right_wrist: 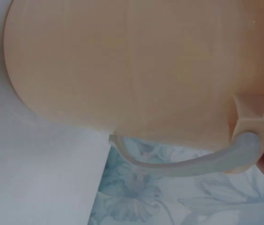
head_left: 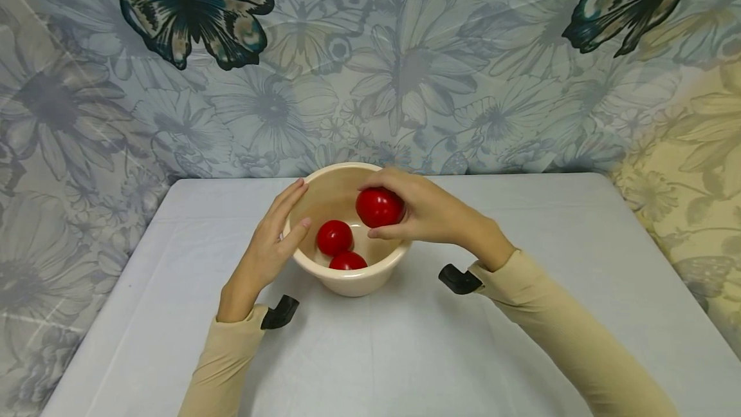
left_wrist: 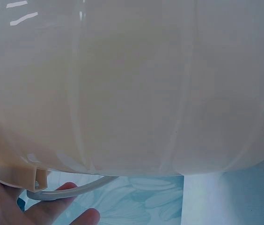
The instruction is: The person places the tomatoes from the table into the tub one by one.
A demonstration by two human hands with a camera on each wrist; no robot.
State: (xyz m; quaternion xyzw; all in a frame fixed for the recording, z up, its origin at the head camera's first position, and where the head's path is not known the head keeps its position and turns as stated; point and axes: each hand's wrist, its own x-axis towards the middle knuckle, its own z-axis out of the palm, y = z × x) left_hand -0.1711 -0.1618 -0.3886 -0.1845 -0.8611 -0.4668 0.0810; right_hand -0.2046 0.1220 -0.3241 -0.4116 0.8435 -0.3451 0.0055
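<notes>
A cream bucket (head_left: 347, 283) stands upright on the white-covered table, its mouth tilted into view. Two glossy red balls (head_left: 334, 238) lie inside at the bottom, the nearer one (head_left: 348, 260) partly hidden by the front rim. My right hand (head_left: 425, 208) holds a third red ball (head_left: 379, 207) over the right part of the bucket's mouth, thumb and fingers around it. At the left rim, my left hand (head_left: 269, 243) rests with extended fingers, its thumb reaching over the opening. The grey handle (right_wrist: 193, 161) hangs on the bucket's far side in the right wrist view.
White cloth covers the table (head_left: 370, 352), whose back edge lies just behind the bucket. A floral and butterfly-patterned backdrop (head_left: 405, 82) rises beyond it. Black wrist pieces (head_left: 460, 279) stick out from both sleeves near the bucket.
</notes>
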